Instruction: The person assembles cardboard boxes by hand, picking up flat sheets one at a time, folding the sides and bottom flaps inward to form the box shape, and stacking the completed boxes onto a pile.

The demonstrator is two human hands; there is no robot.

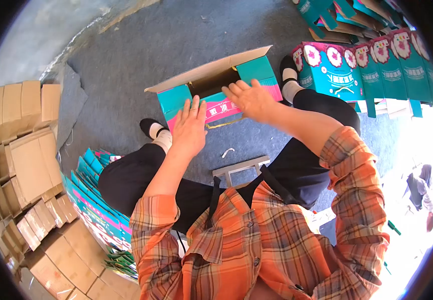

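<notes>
A teal and pink cardboard gift box [218, 112] is on the floor between my feet, its top partly open and its inside dark. Its long far flap [211, 68] stands up, brown side toward me, while teal end flaps lie folded in at both ends. My left hand [190, 127] rests flat on the near left edge, fingers stretched out. Across the near right edge lies my right hand [250, 101], its fingers reaching toward the opening. A gold cord handle [224, 123] hangs along the near side.
Finished-looking teal boxes [336, 72] stand in a row at right. Flattened teal cartons [99, 210] are stacked by my left knee. Brown cartons [34, 160] pile up at far left. A grey metal stool frame [241, 169] is between my legs.
</notes>
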